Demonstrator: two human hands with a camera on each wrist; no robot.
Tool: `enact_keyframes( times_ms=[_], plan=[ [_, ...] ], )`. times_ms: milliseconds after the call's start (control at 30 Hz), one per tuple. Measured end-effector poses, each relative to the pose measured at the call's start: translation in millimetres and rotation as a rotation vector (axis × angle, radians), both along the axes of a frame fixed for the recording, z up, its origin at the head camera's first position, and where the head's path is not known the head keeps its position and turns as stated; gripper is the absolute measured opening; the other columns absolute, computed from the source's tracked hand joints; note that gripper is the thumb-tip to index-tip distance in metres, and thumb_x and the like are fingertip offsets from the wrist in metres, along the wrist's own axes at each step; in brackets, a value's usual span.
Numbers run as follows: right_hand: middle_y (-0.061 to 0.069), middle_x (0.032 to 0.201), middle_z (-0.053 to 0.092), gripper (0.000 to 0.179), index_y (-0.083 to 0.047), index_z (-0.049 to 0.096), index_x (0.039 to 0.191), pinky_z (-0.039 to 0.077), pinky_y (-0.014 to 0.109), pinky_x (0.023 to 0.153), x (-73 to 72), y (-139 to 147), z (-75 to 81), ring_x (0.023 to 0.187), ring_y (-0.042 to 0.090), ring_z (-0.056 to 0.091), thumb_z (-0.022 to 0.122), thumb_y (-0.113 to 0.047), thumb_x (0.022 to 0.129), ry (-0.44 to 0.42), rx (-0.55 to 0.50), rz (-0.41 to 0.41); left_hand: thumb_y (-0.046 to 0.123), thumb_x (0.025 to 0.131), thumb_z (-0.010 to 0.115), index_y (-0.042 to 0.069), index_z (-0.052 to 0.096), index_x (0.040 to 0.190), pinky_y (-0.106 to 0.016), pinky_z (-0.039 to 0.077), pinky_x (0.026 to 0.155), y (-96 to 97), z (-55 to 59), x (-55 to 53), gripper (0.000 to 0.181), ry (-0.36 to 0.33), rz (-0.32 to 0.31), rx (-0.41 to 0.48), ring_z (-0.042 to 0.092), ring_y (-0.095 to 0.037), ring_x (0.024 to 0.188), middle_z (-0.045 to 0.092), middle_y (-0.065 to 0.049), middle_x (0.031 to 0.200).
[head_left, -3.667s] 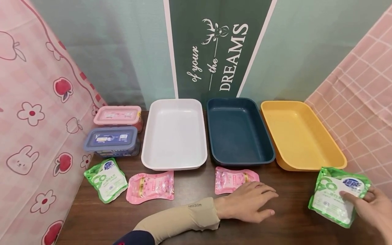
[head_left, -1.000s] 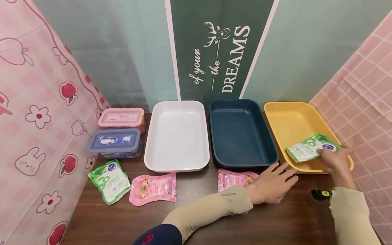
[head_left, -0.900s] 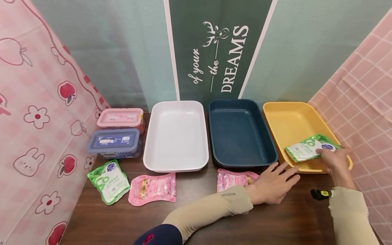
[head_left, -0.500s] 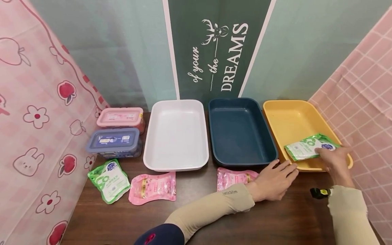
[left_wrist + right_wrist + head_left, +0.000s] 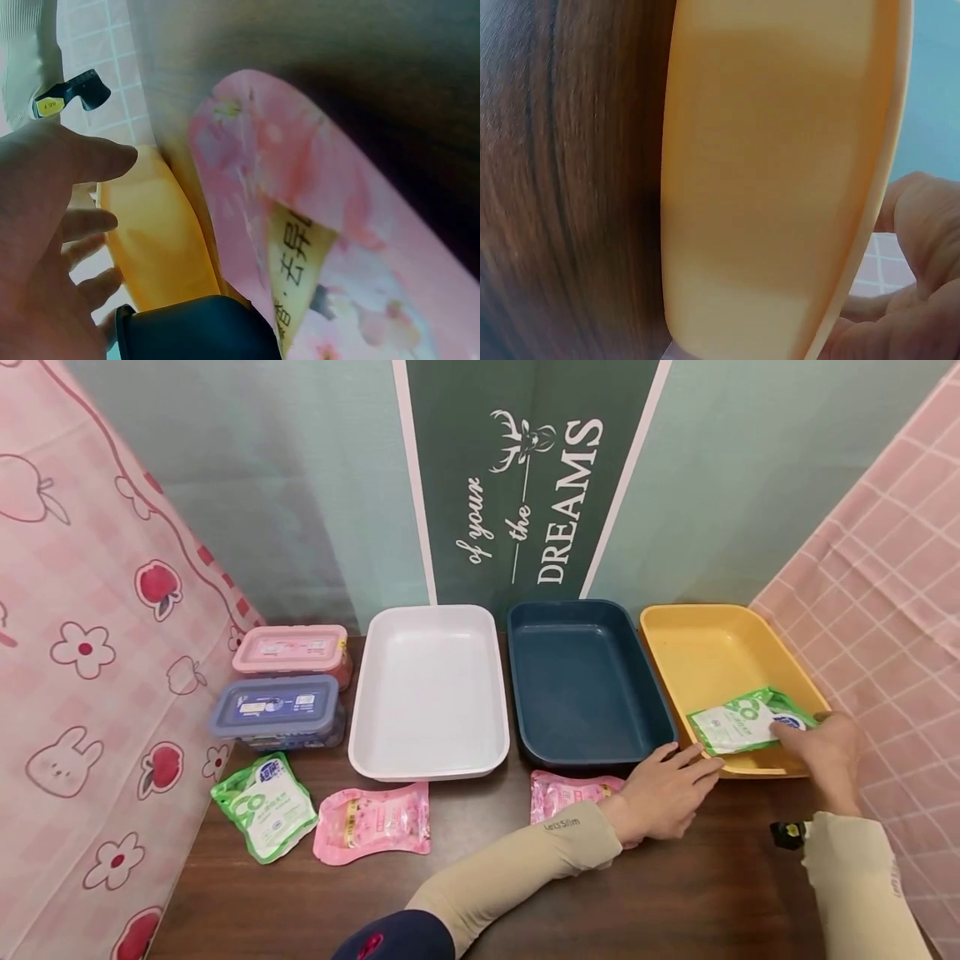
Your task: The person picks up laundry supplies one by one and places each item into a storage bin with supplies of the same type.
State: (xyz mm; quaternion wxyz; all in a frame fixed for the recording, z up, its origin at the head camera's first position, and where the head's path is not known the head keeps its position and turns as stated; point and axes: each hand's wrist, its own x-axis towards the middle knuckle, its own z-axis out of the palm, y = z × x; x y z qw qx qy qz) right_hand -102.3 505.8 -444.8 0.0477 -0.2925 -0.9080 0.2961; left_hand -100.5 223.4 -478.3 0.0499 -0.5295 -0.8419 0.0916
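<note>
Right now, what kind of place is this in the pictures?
Probably a little indoor booth; which room, I can't tell. A pink apple-and-bunny cloth and a green DREAMS backdrop hang around a dark wood-look table, with a yellow tray on it.

Pouches [image 5: 735, 727]: glossy plastic film (creased); trays [image 5: 712, 652]: smooth plastic; tabletop [image 5: 675, 906]: wood-grained.

I note the head camera above the fingers of the left hand [image 5: 663, 795] and right hand [image 5: 829, 752], facing forward and down. Both wrist cameras sit close by their fingers, rolled sideways — the right facing the yellow tray [image 5: 701, 652] at close range. All three share that tray.
</note>
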Motion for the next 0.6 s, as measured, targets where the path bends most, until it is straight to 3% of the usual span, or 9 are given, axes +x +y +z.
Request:
enact_keyframes(
  times_ms=[200,433,600],
  plan=[
    [0.045,0.125,0.053,0.077,0.027,0.047,0.133,0.042,0.038,0.070,-1.0,6.4,-0.6,0.104,0.054,0.054,0.071,-0.037,0.097,-0.024,0.064,0.092,0.054,0.107,0.051,0.037,0.045,0.160,-0.035,0.021,0.132,-2.4,-1.4,-5.8,0.056,0.007,-0.019,0.061,0.019,-0.015,0.165,0.023,0.015,0.176],
    [0.044,0.103,0.051,0.066,0.024,0.055,0.106,0.047,0.059,0.070,-8.4,8.8,-1.4,0.092,0.055,0.049,0.061,-0.042,0.099,-0.186,0.207,0.160,0.047,0.108,0.048,0.030,0.032,0.169,-0.033,0.024,0.130,-3.1,-2.1,-9.2,0.065,0.035,-0.018,0.124,0.025,-0.014,0.163,0.030,0.013,0.174],
    [0.041,0.097,0.058,0.056,0.020,0.058,0.098,0.049,0.059,0.068,-8.1,7.2,-1.1,0.088,0.054,0.056,0.056,-0.036,0.098,-0.287,0.225,0.166,0.046,0.107,0.051,0.031,0.029,0.169,-0.033,0.026,0.130,-2.3,-0.4,-6.7,0.068,0.011,-0.035,0.145,0.027,-0.013,0.161,0.033,0.014,0.172]
  ],
)
